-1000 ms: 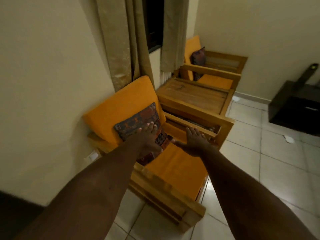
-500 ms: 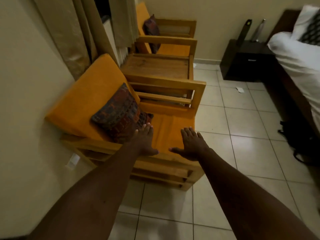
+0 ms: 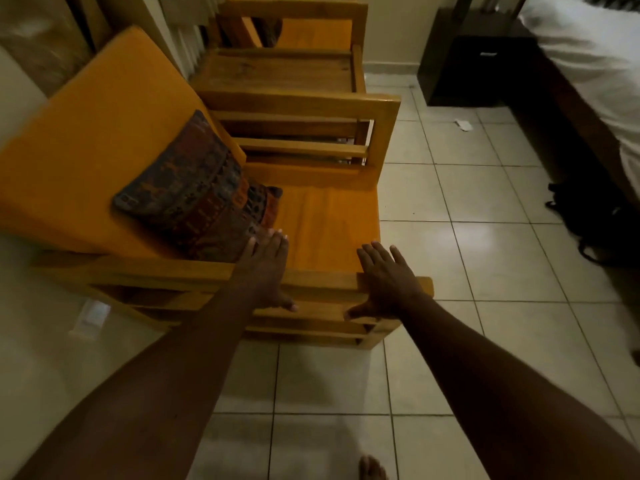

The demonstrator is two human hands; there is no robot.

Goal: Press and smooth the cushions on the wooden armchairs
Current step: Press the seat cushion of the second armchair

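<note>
The near wooden armchair (image 3: 381, 112) has an orange seat cushion (image 3: 325, 223) and an orange back cushion (image 3: 90, 140). A dark patterned throw pillow (image 3: 201, 192) leans against the back cushion. My left hand (image 3: 266, 271) is open and flat over the near armrest, its fingertips beside the pillow's lower corner. My right hand (image 3: 384, 278) is open with fingers spread over the armrest's front end, at the seat cushion's near edge. A second armchair (image 3: 294, 5) with an orange cushion (image 3: 311, 34) stands further back.
A wooden side table (image 3: 277, 71) sits between the two chairs. A dark nightstand (image 3: 481, 71) and a bed with white bedding (image 3: 588, 64) are at the right. A black bag (image 3: 588, 216) lies on the tiled floor (image 3: 485, 188). Curtains (image 3: 45, 39) hang behind the near chair.
Both hands have drawn back from the pillow and seat cushion toward the near armrest. The view has swung right and tilted down, bringing the chair closer.
</note>
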